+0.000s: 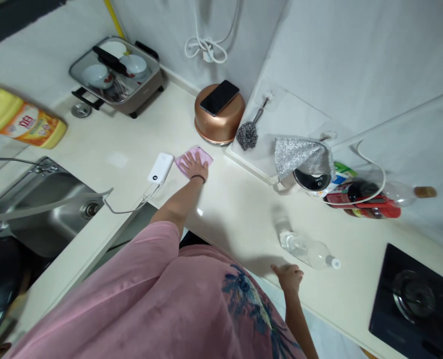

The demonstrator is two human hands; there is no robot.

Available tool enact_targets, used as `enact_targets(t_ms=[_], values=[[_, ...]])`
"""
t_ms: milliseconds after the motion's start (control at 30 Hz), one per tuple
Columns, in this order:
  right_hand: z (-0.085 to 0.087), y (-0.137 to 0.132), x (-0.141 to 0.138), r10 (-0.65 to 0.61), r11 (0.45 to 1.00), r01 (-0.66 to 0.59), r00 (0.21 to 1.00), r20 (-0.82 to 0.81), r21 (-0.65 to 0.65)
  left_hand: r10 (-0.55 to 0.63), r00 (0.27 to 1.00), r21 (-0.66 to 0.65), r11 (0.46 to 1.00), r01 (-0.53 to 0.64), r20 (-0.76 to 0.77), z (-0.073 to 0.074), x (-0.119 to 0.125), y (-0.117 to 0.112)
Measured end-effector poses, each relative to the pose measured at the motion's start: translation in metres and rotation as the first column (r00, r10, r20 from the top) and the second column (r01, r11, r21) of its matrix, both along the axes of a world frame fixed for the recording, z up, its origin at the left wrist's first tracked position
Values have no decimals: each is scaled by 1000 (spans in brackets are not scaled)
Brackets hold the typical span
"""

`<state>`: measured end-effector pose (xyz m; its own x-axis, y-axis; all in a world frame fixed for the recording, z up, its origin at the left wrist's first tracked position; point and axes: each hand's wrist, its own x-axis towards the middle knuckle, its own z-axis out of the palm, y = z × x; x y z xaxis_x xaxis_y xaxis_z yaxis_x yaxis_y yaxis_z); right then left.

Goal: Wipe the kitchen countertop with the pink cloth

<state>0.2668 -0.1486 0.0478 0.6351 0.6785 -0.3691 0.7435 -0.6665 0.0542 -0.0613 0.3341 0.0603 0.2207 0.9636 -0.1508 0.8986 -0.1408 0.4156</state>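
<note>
Obs., head view. Left hand (194,168) lies flat on a pink cloth (207,157), palm down and fingers spread: grip released, pressing rather than grasping. The cloth is on the bench (236,209), just beside a white power bank (160,168) and near an upturned copper pot (216,128) with a phone (219,97) on top.

Right hand (289,277) rests at the bench's near edge, close to a clear plastic bottle (308,251) lying on its side. Its fingers curl under. I cannot tell whether that grip is clenched or slack, and I see nothing in it.

Handling, my judgement: the cloth looks light, soft and limp. It should bunch under a sideways push and slide easily on the glossy top. I would hold it with a flat palm at its middle, or pinch a free corner to lift it. The power bank's cable (131,207) trails toward the sink (49,209).
</note>
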Motion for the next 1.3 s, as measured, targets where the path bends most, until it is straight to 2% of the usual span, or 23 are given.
enact_targets(t_ms=[100, 233, 267, 333, 400, 433, 467, 533, 633, 700, 767, 833, 900, 1000, 1100, 1167, 1233, 1300], values=[[-7, -3, 4, -49, 999, 49, 999, 2, 15, -131, 991, 6, 991, 131, 35, -5, 62, -35], [-19, -11, 9, -106, 993, 105, 994, 17, 59, -330, 941, -13, 943, 332, 74, -16, 155, -105], [-21, -13, 10, -110, 992, 109, 994, 16, 59, -407, 910, -20, 912, 410, 86, -19, 175, -124], [-25, -18, 12, -108, 993, 106, 994, 19, 58, -624, 778, -27, 778, 627, 77, -26, 207, -156], [-27, -21, 12, -94, 993, 91, 995, 36, 72, -739, 670, -3, 672, 741, 66, -32, 222, -173], [-27, -22, 11, -79, 993, 74, 996, 50, 88, -762, 645, 12, 646, 763, 61, -34, 223, -174], [-26, -22, 10, -56, 993, 49, 996, 64, 107, -769, 637, 22, 639, 769, 58, -35, 219, -170], [-21, -20, 7, 5, 991, -17, 996, 84, 135, -755, 654, 9, 655, 755, 51, -34, 197, -148], [-10, -14, 3, 81, 986, -94, 992, 92, 136, -658, 752, -60, 750, 658, 32, -28, 140, -94], [-3, -10, 0, 116, 983, -128, 988, 98, 133, -541, 841, -99, 837, 538, 2, -22, 92, -56], [2, -7, -1, 151, 975, -167, 982, 114, 148, -375, 925, -127, 922, 366, -59, -18, 45, -22], [3, -6, 0, 179, 965, -200, 975, 135, 167, -218, 970, -126, 971, 204, -107, -15, 7, 7], [2, -6, 3, 200, 959, -223, 969, 143, 175, -103, 987, -111, 990, 90, -123, -12, -16, 33], [-1, -6, 6, 186, 971, -201, 975, 121, 127, -15, 996, -75, 997, 9, -85, -9, -27, 66], [-1, -3, 5, 124, 992, -126, 990, 75, 28, 6, 998, -64, 998, -10, -59, -7, -27, 85], [0, -1, 4, 87, 996, -86, 995, 53, -17, 14, 998, -77, 997, -19, -69, -7, -29, 83], [1, 1, 3, 64, 998, -63, 997, 44, -25, 29, 996, -89, 995, -36, -82, -6, -37, 69], [2, 3, 2, 52, 999, -52, 998, 42, -3, 46, 993, -101, 993, -57, -111, -4, -47, 42]])
